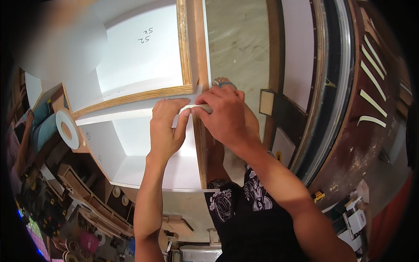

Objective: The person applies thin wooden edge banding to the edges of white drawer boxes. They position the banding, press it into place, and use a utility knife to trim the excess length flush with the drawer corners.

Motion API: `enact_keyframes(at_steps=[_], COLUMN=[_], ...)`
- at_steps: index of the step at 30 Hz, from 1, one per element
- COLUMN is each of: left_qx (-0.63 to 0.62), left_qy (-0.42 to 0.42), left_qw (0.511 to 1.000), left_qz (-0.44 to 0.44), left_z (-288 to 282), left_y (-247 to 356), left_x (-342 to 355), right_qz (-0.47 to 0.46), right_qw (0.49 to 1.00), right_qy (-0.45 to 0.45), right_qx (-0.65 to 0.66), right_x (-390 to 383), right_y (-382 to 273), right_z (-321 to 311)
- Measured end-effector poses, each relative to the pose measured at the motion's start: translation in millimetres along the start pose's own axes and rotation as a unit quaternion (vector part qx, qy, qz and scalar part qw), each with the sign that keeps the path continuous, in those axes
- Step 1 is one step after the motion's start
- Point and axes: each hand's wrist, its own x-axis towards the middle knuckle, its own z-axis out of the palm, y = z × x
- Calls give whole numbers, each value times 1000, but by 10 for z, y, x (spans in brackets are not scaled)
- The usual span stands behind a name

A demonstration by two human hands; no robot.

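Close together now, the left hand [168,122] and right hand [227,110] pinch a pale strip [200,106] over the wooden edge [200,148] of the cabinet [179,169], apparently straightening or lining it up, and the next move looks to call for a light, even grip.

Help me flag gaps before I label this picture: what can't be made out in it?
All in the head view:
White strip: the parts covered by the left hand and right hand.
Pale round shape: what it is; too blurred.
White cabinet: a stretch behind that blurred shape; more cut off by the upper edge.
Co-worker: partly cut off by the dark rim.
Dark items, lower left: too small and dim.
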Motion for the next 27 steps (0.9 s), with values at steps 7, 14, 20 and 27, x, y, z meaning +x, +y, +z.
enact_keyframes(at_steps=[7,14,20,27], left_qx=[15,-6,-18,-24], left_qy=[11,8,9,23], left_qw=[1000,998,1000,998], left_qz=[8,55,18,-62], left_z=[57,37,9,-64], left_y=[29,15,58,115], left_x=[-77,-146,-20,122], right_qz=[-87,-200,-214,-148], right_qw=[995,961,952,972], right_qy=[-35,-111,-106,-99], right_qx=[-42,-154,-190,-156], right_x=[-52,20,1,-43], right_y=[-163,-183,-243,-539], right_z=[-187,-259,-225,-562])
